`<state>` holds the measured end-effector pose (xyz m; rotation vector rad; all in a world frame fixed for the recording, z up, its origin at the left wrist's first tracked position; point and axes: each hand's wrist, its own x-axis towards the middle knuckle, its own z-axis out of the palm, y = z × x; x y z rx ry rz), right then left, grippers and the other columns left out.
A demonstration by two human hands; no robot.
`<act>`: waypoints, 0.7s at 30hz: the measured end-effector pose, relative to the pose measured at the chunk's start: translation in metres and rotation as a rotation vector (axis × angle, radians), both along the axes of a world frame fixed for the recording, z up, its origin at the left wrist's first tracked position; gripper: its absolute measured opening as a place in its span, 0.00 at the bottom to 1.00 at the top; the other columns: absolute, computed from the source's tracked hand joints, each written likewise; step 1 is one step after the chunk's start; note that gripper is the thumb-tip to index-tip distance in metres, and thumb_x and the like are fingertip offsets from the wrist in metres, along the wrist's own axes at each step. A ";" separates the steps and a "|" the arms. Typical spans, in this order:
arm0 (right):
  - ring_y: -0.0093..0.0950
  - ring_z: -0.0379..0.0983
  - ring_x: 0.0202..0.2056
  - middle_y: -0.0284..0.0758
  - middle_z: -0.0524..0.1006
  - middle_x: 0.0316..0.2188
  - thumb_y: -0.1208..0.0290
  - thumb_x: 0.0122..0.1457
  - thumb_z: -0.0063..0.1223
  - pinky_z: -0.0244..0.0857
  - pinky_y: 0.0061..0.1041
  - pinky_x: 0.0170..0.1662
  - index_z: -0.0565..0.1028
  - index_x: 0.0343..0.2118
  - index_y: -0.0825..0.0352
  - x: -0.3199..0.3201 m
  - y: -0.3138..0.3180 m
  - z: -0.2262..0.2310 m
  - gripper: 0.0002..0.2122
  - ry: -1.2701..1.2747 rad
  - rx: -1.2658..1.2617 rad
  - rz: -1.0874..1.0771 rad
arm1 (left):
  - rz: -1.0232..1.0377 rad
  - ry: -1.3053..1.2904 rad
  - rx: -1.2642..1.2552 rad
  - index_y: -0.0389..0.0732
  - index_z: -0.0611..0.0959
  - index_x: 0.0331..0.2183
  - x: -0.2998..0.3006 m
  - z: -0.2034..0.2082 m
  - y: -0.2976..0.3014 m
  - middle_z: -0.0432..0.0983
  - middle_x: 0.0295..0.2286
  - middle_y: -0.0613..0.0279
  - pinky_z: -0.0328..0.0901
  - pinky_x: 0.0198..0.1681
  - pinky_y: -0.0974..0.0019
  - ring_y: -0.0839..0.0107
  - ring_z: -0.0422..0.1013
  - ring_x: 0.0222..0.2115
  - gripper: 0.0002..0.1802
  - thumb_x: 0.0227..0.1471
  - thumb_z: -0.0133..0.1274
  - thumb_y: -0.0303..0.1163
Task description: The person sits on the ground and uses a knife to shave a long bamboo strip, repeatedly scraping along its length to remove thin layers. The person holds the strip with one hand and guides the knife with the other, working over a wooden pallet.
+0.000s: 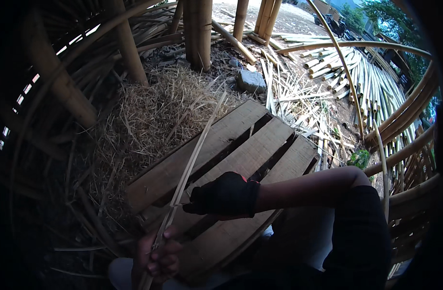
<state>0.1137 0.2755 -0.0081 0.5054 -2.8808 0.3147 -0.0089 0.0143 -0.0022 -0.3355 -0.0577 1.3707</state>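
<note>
A long, thin bamboo strip (197,150) slants from the lower left up across a slatted wooden bench, and looks split lengthwise into thinner slivers. Around its near end the bare fingers of my left hand (159,256) are closed. My right hand (226,195), in a dark glove, is curled into a fist beside the middle of the strip, above the slats. A small pale bit shows between that fist and the strip. What the right hand grips is hidden by the dark glove. The wooden bench (241,162) lies under both the strip and the right forearm.
Left of the bench spreads a heap of bamboo shavings (144,121). A grey stone block (252,81) sits beyond its far edge. Split offcuts (299,113) litter the ground at the right, before stacked bamboo poles (361,77). Upright bamboo posts (197,36) stand at the back.
</note>
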 end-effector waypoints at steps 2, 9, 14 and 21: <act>0.26 0.79 0.35 0.25 0.76 0.40 0.66 0.55 0.53 0.72 0.27 0.27 0.75 0.54 0.43 -0.015 0.013 0.004 0.22 -0.215 -0.030 -0.086 | 0.049 -0.048 0.018 0.43 0.66 0.43 0.003 -0.009 -0.002 0.66 0.20 0.65 0.59 0.09 0.77 0.78 0.65 0.10 0.13 0.68 0.30 0.40; 0.35 0.79 0.28 0.33 0.79 0.32 0.59 0.64 0.48 0.71 0.36 0.26 0.78 0.50 0.46 -0.020 0.011 0.019 0.13 -0.265 0.014 -0.160 | 0.038 -0.040 0.008 0.42 0.65 0.40 0.011 0.005 0.000 0.65 0.17 0.65 0.56 0.06 0.78 0.80 0.64 0.08 0.12 0.68 0.32 0.39; 0.36 0.81 0.31 0.34 0.81 0.30 0.54 0.65 0.49 0.74 0.33 0.29 0.80 0.41 0.55 -0.010 -0.003 0.032 0.13 -0.267 -0.107 -0.256 | 0.005 0.069 -0.069 0.42 0.65 0.39 0.014 0.011 0.000 0.64 0.16 0.66 0.54 0.06 0.79 0.81 0.63 0.08 0.14 0.69 0.30 0.41; 0.32 0.79 0.30 0.31 0.76 0.31 0.66 0.59 0.52 0.72 0.31 0.26 0.77 0.52 0.46 -0.001 0.001 0.022 0.18 -0.040 0.009 0.057 | 0.031 0.042 -0.108 0.42 0.64 0.37 0.016 0.017 0.000 0.63 0.16 0.66 0.53 0.05 0.80 0.81 0.62 0.07 0.14 0.69 0.29 0.41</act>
